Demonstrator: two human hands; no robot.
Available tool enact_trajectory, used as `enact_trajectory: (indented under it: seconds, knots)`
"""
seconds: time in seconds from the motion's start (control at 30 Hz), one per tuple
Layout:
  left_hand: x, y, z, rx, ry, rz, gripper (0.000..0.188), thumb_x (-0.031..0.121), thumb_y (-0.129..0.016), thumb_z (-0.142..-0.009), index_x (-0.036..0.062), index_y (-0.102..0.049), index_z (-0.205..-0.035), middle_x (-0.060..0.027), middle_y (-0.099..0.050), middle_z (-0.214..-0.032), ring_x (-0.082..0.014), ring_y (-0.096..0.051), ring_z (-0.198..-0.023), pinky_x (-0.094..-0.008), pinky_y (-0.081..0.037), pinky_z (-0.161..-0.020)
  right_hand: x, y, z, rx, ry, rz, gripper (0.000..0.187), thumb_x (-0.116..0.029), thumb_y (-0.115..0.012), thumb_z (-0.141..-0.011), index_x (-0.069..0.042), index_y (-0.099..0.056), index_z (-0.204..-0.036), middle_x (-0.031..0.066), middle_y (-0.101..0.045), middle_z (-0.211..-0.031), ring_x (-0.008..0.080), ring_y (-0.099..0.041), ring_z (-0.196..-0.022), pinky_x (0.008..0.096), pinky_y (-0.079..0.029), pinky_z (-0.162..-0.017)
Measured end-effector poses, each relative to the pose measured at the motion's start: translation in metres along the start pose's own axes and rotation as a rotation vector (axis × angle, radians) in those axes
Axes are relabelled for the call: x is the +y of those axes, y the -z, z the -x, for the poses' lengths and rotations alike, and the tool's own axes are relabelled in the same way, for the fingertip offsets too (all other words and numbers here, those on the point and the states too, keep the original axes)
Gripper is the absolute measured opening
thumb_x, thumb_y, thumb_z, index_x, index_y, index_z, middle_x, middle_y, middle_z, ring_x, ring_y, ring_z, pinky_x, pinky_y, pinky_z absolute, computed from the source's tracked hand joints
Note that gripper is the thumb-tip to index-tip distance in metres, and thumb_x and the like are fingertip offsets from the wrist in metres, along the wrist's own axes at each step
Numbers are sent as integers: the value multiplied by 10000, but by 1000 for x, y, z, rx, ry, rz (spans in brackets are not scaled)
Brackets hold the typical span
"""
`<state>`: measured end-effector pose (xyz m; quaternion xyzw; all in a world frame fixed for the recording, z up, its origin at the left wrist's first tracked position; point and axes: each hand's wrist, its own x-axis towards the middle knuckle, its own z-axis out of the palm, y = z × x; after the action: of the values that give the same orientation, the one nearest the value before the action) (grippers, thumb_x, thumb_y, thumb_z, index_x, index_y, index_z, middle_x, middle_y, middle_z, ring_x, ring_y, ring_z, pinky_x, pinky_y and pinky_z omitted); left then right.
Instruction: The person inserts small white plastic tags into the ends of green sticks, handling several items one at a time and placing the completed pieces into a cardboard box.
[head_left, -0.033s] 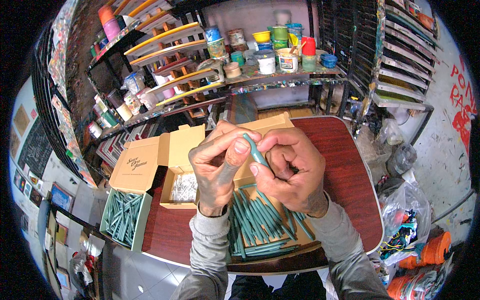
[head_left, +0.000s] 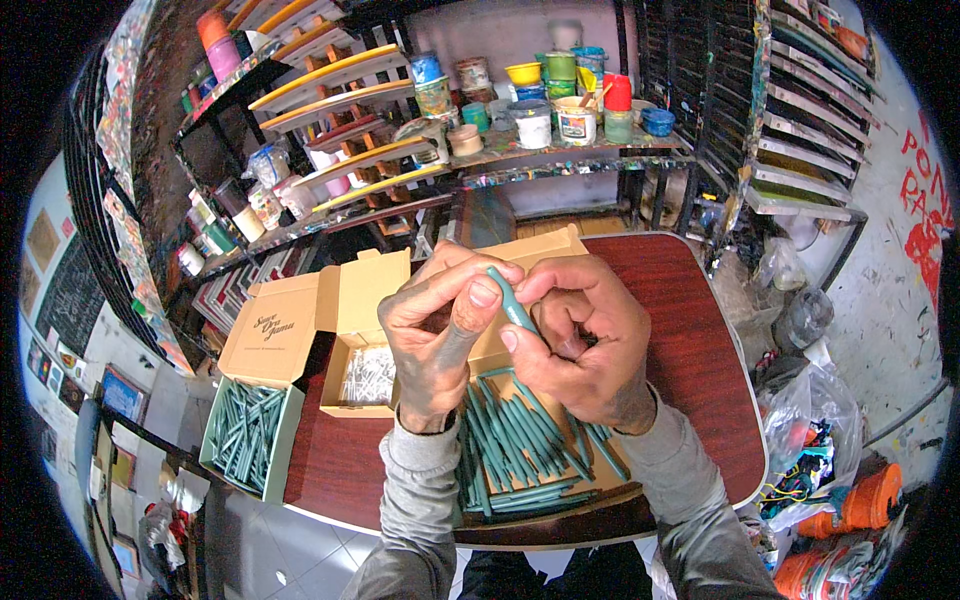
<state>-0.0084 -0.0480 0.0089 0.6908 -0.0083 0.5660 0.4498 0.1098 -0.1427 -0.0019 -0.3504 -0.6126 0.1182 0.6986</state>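
Above the table, my left hand (head_left: 435, 330) pinches the upper end of a teal pen (head_left: 513, 306) between thumb and fingers. The fingers of my right hand (head_left: 595, 345) are closed round its lower part, so much of it is hidden. Beneath my hands lie many loose teal pens (head_left: 520, 430) in an open cardboard box (head_left: 548, 245), partly covered by my wrists. To the left stands a smaller cardboard box (head_left: 358, 410) of small clear-white parts (head_left: 370, 374). Farther left, another open box (head_left: 282, 470) is full of teal pens (head_left: 245, 432).
The dark red table (head_left: 690, 350) has a pale rounded edge. Behind it, a shelf (head_left: 590, 160) carries several paint pots (head_left: 533, 128). Racks of frames (head_left: 815, 145) rise at the right, above plastic bags (head_left: 815, 430) and orange buckets (head_left: 870, 500) on the floor.
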Motion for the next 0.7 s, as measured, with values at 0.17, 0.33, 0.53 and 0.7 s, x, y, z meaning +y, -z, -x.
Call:
enact_trajectory:
  seconds: [0.17,0.33,0.53,0.7]
  knots:
    - [2,-1,-1,-44,-36,-40,298,253,-673,-904,-41,-712,-940,-82,-654,-863,-135,-535,-797,-270,-429,-689,6,2,2,40,6,6,360,-1,-721,-744,-60,-580,-1069,-85,-396,-554,7,-288,-478,216,-219,-456]
    - [2,0,-1,-57,-30,-34,315,267,-661,-911,-44,-706,-933,-89,-642,-858,-147,-537,-804,-280,-432,-709,6,0,6,29,17,39,356,-16,-727,-741,-65,-582,-1062,-86,-375,-560,6,-291,-484,219,-205,-461]
    - [0,-1,-1,-42,-77,5,336,284,-653,-912,-48,-702,-922,-104,-637,-848,-163,-547,-806,-293,-436,-706,0,1,6,-5,12,32,374,96,-685,-744,1,-524,-1067,-86,-380,-640,-12,-272,-520,182,-195,-472]
    - [5,-1,0,-42,-53,-21,306,258,-666,-903,-43,-709,-933,-112,-646,-861,-168,-552,-807,-301,-445,-711,0,0,5,1,44,13,369,100,-676,-744,-1,-523,-1064,-84,-379,-643,-11,-269,-518,185,-190,-470]
